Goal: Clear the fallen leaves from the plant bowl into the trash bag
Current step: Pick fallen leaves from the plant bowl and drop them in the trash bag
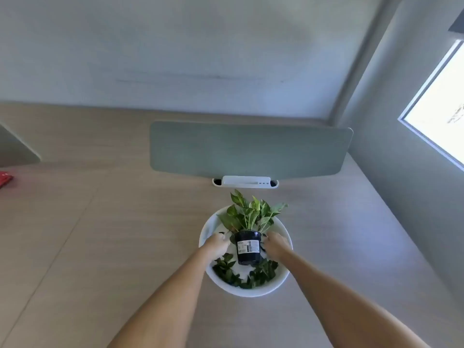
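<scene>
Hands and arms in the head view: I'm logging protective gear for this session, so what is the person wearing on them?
Nothing shows. The left hand and right hand are bare, without gloves. Both forearms are uncovered to the frame's bottom edge: no sleeves, watch or bracelet. Rings cannot be made out.

Plant bowl point(281, 285) — plain white. Pot point(248, 249) black, with a white label printed in dark text and a barcode. Plant point(248, 213) green, some leaves paler yellow-green. Fallen leaves point(261, 273) dark green. Desk point(100, 234) pale beige woodgrain. Divider panel point(248, 149) muted grey-green — cable tray point(246, 181) white. Red object point(5, 178) at left edge.
</scene>
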